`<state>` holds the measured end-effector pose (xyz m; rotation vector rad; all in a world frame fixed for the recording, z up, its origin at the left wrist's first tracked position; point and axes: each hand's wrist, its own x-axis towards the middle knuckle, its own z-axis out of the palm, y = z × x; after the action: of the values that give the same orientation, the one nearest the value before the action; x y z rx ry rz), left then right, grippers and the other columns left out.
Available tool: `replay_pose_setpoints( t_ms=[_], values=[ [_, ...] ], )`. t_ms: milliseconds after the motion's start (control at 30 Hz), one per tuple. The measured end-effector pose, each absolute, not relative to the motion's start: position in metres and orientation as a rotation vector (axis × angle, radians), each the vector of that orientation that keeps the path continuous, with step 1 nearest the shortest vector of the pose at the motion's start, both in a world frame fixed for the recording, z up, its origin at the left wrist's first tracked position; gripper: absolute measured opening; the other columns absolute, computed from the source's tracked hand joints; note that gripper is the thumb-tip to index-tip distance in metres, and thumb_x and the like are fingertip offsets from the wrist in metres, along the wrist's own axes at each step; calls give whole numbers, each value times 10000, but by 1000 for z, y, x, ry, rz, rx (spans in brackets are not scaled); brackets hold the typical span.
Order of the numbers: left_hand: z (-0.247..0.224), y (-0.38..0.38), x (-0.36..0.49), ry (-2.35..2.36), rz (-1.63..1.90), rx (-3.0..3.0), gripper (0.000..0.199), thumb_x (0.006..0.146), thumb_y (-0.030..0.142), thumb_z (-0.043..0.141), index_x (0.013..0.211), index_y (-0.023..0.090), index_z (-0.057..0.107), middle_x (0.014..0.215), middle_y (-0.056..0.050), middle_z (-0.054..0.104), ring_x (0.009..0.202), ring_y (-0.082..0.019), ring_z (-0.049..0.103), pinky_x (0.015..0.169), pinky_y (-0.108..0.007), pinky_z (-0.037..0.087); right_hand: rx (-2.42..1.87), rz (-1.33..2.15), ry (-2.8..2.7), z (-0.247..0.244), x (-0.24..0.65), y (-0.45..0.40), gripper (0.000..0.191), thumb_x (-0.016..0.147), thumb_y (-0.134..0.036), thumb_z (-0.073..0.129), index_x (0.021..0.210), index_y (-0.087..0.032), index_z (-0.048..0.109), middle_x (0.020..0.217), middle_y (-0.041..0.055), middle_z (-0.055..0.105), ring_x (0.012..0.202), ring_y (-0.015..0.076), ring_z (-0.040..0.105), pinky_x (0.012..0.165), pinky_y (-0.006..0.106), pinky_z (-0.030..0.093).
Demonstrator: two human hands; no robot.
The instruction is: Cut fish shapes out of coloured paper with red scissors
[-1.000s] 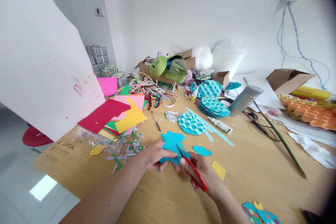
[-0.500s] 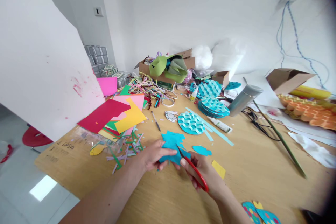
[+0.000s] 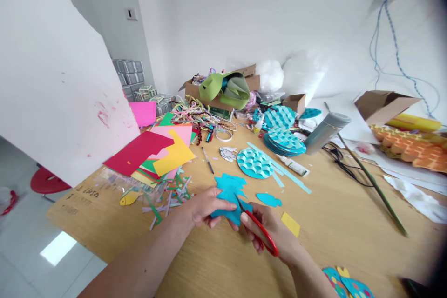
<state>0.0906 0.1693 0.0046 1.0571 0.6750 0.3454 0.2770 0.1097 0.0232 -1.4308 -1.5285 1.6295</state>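
My left hand (image 3: 210,206) pinches a jagged-edged piece of blue paper (image 3: 228,188) between thumb and fingers, above the table's near part. My right hand (image 3: 268,229) is closed round red-handled scissors (image 3: 262,228), whose dark blades lie against the blue paper at its right side. A blue fish-shaped cutout (image 3: 268,199) rests on the table just beyond my right hand, and a small yellow paper piece (image 3: 291,224) lies to the right of it. Farther back sits a round blue disc with wavy paper strips (image 3: 254,164), beside a white fish drawing cutout (image 3: 227,153).
Coloured paper sheets (image 3: 139,153) and thin paper scraps (image 3: 171,198) cover the left side. A pen (image 3: 207,160), a glue bottle (image 3: 293,165) and a grey flask (image 3: 327,132) lie or stand farther back. At right is a long green stick (image 3: 375,186); decorated fish (image 3: 349,283) lie near the front.
The scissors and blue paper have shifted very slightly, with the red handles a touch lower and to the right. Both hands keep their hold.
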Motion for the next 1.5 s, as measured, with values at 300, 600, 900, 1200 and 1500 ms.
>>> replay_pose_setpoints(
  t_ms=[300, 600, 900, 1200, 1500],
  values=[
    [8, 168, 92, 665, 351, 1038, 367, 730, 404, 636, 922, 93, 597, 694, -73, 699, 255, -38, 373, 247, -167, 220, -1300, 1662, -1525, 28, 275, 109, 439, 759, -582, 592, 782, -149, 527, 555, -41, 512, 426, 79, 506, 430, 198, 425],
    [5, 169, 92, 679, 356, 1044, 404, 724, 422, 644, 946, 87, 592, 709, -78, 701, 264, -36, 372, 257, -171, 219, -1360, 1663, -1488, 27, 275, 108, 469, 732, -621, 590, 762, -163, 494, 545, -42, 516, 414, 83, 502, 418, 203, 416],
    [6, 169, 92, 676, 340, 1052, 423, 724, 430, 645, 972, 91, 593, 716, -78, 700, 276, -33, 378, 267, -170, 213, -1456, 1631, -1510, 26, 275, 109, 471, 717, -635, 593, 759, -178, 488, 468, -65, 483, 364, 76, 463, 365, 185, 389],
    [6, 169, 92, 661, 337, 1054, 379, 738, 405, 634, 949, 92, 604, 702, -67, 699, 265, -33, 375, 257, -172, 216, -1441, 1645, -1527, 31, 274, 108, 484, 708, -647, 591, 754, -175, 489, 482, -61, 485, 366, 74, 458, 374, 188, 394],
    [8, 168, 92, 672, 347, 1038, 408, 717, 422, 657, 946, 89, 598, 698, -73, 698, 261, -31, 374, 252, -165, 216, -1375, 1647, -1556, 26, 276, 109, 465, 743, -622, 577, 779, -162, 513, 517, -53, 498, 397, 79, 490, 393, 188, 402]
  ],
)
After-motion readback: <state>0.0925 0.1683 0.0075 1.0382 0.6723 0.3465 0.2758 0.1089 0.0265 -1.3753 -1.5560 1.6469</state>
